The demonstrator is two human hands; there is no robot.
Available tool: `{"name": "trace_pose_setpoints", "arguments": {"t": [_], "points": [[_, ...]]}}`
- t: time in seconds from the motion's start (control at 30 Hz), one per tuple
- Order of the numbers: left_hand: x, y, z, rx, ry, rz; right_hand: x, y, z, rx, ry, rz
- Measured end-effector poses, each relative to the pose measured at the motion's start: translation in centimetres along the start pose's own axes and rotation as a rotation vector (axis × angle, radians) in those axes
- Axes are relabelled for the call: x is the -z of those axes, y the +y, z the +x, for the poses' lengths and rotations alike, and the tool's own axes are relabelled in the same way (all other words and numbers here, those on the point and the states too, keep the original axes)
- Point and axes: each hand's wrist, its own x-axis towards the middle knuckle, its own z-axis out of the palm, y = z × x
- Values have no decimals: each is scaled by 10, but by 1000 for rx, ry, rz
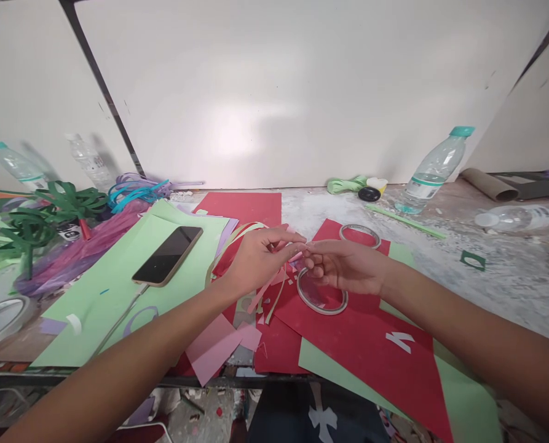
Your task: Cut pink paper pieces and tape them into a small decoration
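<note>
My left hand [265, 255] and my right hand [348, 264] meet at the fingertips above red paper. Both are closed in a pinch around a small pink paper piece [296, 256], mostly hidden by the fingers. Below my right hand lies a tape roll [323, 309], partly covered by that hand. Thin paper strips [276, 295] hang or lie beneath my left hand; which of these, I cannot tell. Red sheets [361, 335] spread under both hands, with small paper scraps on them. A pink paper piece [214, 347] lies near the table's front edge.
A phone [168, 255] with a cable rests on green paper [117, 314] at left. Another tape roll [361, 235] lies beyond my right hand. An upright water bottle [433, 175] and a lying bottle [527, 216] are at right. Green paper-strip bundles [71, 203] stand far left.
</note>
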Motion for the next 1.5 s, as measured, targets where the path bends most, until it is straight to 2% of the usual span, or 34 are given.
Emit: {"name": "trace_pose_setpoints", "arguments": {"t": [0.3, 0.4, 0.57, 1.03, 1.2, 1.33, 1.4, 1.5], "points": [[5, -8, 2, 90, 75, 38, -2, -1, 1, 118, 85, 28], [5, -7, 2, 65, 94, 60, -3, -2, 0, 54, 35, -26], [0, 0, 0, 18, 55, 105, -8, -2, -3, -28, -56, -1], [0, -1, 0, -28, 46, 139, -8, 1, -2, -46, -34, 30], [2, 0, 1, 6, 18, 192, -7, 2, 1, 103, 19, -112], [5, -2, 2, 86, -14, 188, -5, -1, 0, 316, 157, -292], [6, -4, 3, 146, -34, 64, -5, -3, -2, 454, 223, -383], [6, -7, 5, 182, -66, -282, -6, 0, -2, 612, 268, -487]]}}
